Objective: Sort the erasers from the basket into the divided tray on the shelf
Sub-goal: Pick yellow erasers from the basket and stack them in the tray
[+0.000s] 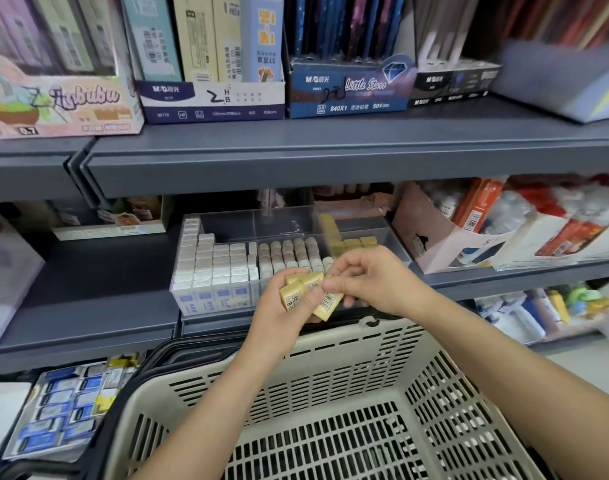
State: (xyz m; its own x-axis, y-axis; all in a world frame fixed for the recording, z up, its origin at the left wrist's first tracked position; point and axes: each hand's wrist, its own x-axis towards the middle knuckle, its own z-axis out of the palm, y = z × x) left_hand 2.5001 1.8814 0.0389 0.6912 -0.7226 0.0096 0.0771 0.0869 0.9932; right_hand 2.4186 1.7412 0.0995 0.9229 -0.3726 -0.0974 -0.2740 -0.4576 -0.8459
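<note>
**Mid-sort: yellow batch up, not in the tray yet**

Caught right between pick and place. Gripping a clump of yellow erasers (301, 289) in the left hand (279, 317), fingers curled round them, just above the basket (330, 344) rim and in front of the tray (285, 220) on the shelf (88, 306). Pinching one eraser (327, 304) off the clump's lower edge with the right hand (372, 282), thumb and forefinger closed on it. Hard to say through the blur how many in the clump, four or five maybe.

Tray-wise: whites (209, 268) packed on the left, greyish ones (289, 252) in the middle, yellows (356, 242) only partly filling the right compartment. Nothing visible on the basket floor, so probably the last handful.

Next up, presumably: pull the pinched one clear, reach over the front wall to the right compartment, and stand it beside the yellow row. Worth keeping the left grip snug to avoid dropping the rest.
</note>
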